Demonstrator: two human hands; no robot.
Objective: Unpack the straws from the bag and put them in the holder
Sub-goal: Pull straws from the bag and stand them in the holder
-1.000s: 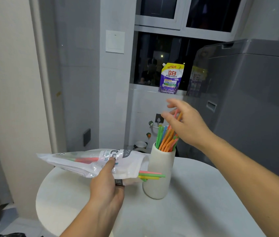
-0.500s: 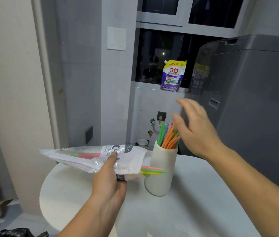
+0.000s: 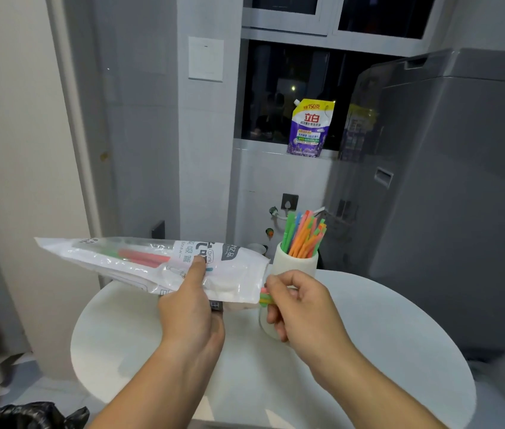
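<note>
My left hand (image 3: pixel 190 308) grips a white and clear plastic straw bag (image 3: pixel 139 261), held level above the round white table (image 3: pixel 384 351). A few coloured straws (image 3: pixel 265 297) stick out of the bag's right mouth, and my right hand (image 3: pixel 302 305) is pinched on their ends. More red and green straws show through the clear part of the bag. Behind my right hand stands a white cylindrical holder (image 3: pixel 296 263) with several orange, green, blue and pink straws (image 3: pixel 305 235) upright in it.
A grey appliance (image 3: pixel 449 196) stands close behind the table on the right. A purple detergent pouch (image 3: pixel 310 128) sits on the window ledge. A black plastic bag (image 3: pixel 22 416) lies on the floor at lower left. Grey tiled wall at the back.
My right hand came down from above the holder to the bag's mouth and closed on the protruding straw ends. The left hand kept holding the bag.
</note>
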